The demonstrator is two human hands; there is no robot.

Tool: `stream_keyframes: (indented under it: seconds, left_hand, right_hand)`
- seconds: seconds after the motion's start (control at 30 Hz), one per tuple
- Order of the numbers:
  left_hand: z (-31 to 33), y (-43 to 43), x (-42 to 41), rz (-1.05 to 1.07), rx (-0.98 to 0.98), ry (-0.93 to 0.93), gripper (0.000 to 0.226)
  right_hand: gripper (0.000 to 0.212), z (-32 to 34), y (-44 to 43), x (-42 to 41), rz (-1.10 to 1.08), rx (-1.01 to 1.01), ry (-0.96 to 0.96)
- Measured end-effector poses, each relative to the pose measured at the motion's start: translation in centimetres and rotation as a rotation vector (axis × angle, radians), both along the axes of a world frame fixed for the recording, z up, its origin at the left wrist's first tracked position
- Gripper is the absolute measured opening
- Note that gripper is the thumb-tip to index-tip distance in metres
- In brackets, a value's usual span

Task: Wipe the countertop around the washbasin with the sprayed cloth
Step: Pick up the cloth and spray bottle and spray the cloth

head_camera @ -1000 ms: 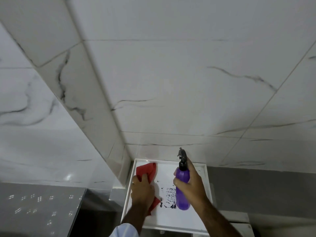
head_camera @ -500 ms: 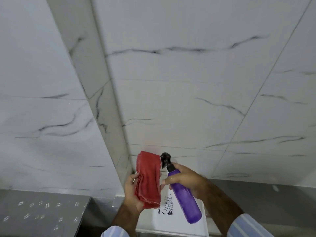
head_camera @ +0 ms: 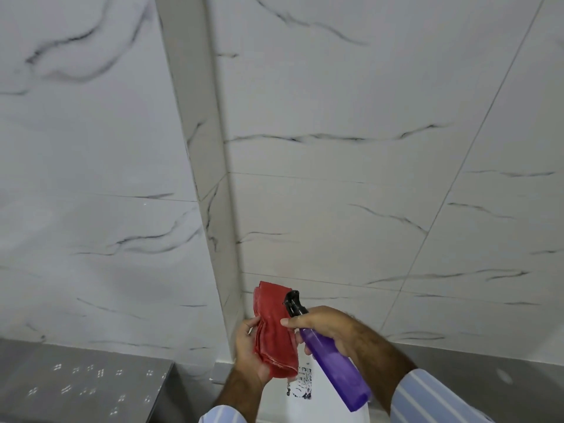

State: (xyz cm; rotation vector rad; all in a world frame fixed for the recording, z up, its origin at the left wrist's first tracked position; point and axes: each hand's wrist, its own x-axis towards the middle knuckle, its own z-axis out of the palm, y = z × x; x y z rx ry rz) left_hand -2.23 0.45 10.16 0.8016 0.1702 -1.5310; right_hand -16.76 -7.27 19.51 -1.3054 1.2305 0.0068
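My left hand holds a folded red cloth upright in front of the marbled wall. My right hand grips a purple spray bottle by its neck, tilted so its black nozzle points at the cloth from close by. Below the hands lies a white tray with a black printed mark. The washbasin and its countertop are out of view.
White marble-look wall tiles fill most of the view, with a protruding tiled column edge running down to the hands. A grey speckled surface lies at the lower left and a grey band at the lower right.
Both hands lifted the cloth and the bottle off the white tray and brought them together; the bottle tilted so its nozzle faces the cloth. The view has tilted upward.
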Motion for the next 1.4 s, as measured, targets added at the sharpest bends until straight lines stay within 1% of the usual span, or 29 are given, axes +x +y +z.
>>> stream_keyframes:
  seconds: [0.1, 0.23, 0.43, 0.6, 0.73, 0.87, 0.93, 1.07, 1.23, 1.3, 1.4]
  left_hand:
    - [-0.3, 0.1, 0.0, 0.023, 0.003, -0.006, 0.07]
    - [-0.5, 0.4, -0.1, 0.033, 0.015, -0.008, 0.063]
    - [-0.8, 0.2, 0.2, 0.087, -0.002, 0.019, 0.049]
    - [-0.7, 0.4, 0.5, 0.093, 0.008, 0.026, 0.051]
    - [-0.3, 0.5, 0.5, 0.091, 0.008, 0.023, 0.054]
    - [0.2, 0.6, 0.4, 0.1, 0.018, 0.023, 0.062]
    - [0.4, 0.5, 0.5, 0.104, 0.02, 0.016, 0.065]
    - [0.4, 0.7, 0.7, 0.092, 0.044, 0.046, 0.068]
    - [-0.4, 1.6, 1.2, 0.086, 0.047, 0.087, 0.075]
    - [-1.0, 1.9, 1.5, 0.071, 0.048, 0.096, 0.077]
    - [-2.0, 2.1, 1.9, 0.04, 0.052, 0.112, 0.079]
  right_hand:
    - [0.051, -0.1, 0.2, 0.3, 0.007, 0.004, 0.009]
    - [0.034, -0.8, 0.2, 0.5, -0.01, -0.029, 0.038]
    - [0.04, -1.7, 0.0, 0.1, -0.004, -0.032, 0.09]
    - [0.048, -1.6, -0.4, 0.2, 0.001, -0.043, 0.074]
    - [0.038, -1.4, -0.6, 0.4, -0.01, -0.067, 0.076]
    - [0.035, -1.5, -0.8, 0.7, -0.002, -0.081, 0.017]
    - [0.03, -1.8, -0.7, 0.8, -0.003, -0.073, -0.002]
    - [0.022, -3.5, -0.5, 0.9, -0.099, -0.143, -0.159]
    - [0.036, -6.1, -0.8, 0.5, -0.189, -0.233, -0.283]
    - [0.036, -7.6, -0.8, 0.4, -0.231, -0.267, -0.325]
    - [0.022, -10.6, -1.3, 0.7, -0.309, -0.302, -0.326]
